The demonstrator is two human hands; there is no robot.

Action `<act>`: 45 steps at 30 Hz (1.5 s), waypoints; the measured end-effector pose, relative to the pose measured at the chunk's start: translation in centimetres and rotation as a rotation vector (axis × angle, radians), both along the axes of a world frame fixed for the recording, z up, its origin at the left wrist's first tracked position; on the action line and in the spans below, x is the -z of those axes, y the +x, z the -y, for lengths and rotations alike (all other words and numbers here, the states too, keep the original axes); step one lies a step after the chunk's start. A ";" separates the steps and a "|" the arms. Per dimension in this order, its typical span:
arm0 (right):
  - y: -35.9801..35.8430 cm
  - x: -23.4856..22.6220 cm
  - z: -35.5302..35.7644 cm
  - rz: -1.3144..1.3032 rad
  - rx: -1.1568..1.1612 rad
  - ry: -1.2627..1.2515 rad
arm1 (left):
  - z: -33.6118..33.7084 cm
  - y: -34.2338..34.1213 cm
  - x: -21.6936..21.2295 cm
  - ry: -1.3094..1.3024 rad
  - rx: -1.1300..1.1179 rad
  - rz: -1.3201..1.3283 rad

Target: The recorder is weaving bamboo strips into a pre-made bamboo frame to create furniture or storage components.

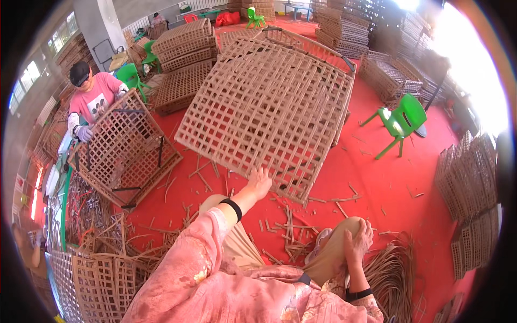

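One hand, the left (259, 183), grips a brown, square-latticed woven panel (264, 107).

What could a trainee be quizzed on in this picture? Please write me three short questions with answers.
1. Which of the wearer's hands touches the big woven panel?
2. True or false: the wearer's right hand rests on a knee.
3. What colour is the chair to the right of that panel? A) blue B) green C) yellow

Key: 1. The left hand. 2. True. 3. B.
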State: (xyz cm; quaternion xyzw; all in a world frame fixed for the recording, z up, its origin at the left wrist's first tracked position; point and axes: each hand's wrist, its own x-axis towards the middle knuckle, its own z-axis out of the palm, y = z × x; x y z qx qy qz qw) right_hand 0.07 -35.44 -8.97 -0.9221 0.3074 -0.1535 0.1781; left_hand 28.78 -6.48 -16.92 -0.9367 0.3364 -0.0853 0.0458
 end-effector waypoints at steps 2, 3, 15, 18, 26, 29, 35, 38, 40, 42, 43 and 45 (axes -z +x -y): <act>0.0 0.0 0.2 -0.016 -0.001 0.000 | 0.4 1.1 -0.4 0.144 0.027 -0.372; -0.4 0.1 0.3 -0.025 0.012 -0.002 | 1.3 1.6 -3.1 0.145 0.038 -0.378; -2.6 0.0 1.3 -0.005 0.002 -0.064 | -6.2 11.8 -15.2 -0.456 0.140 0.601; -1.9 0.2 1.0 0.001 0.004 -0.099 | -8.6 11.9 -17.1 -0.409 0.352 0.319; -2.4 1.0 1.3 0.021 -0.039 -0.163 | -11.3 5.8 -19.4 -0.351 0.300 0.078; -2.9 1.1 1.5 0.040 -0.021 -0.169 | -11.6 2.6 -19.0 -0.324 0.236 0.178; -5.2 1.6 3.9 0.000 0.144 -0.051 | -6.3 2.2 -19.0 -0.427 0.199 0.151; -7.0 0.9 4.1 0.049 0.152 -0.068 | -2.2 0.7 -18.6 -0.530 0.329 0.338; -8.2 0.7 4.9 0.078 0.188 -0.086 | 1.9 -0.7 -20.6 -0.536 0.298 0.288; -9.2 1.4 6.3 0.106 0.223 -0.096 | 5.2 -1.3 -23.2 -0.513 0.212 0.259; -9.4 2.7 6.9 0.240 0.227 -0.021 | 6.7 -1.4 -24.4 -0.509 0.245 0.257; -9.3 3.3 8.5 0.382 0.259 0.065 | 9.0 -1.5 -27.2 -0.669 0.060 -0.028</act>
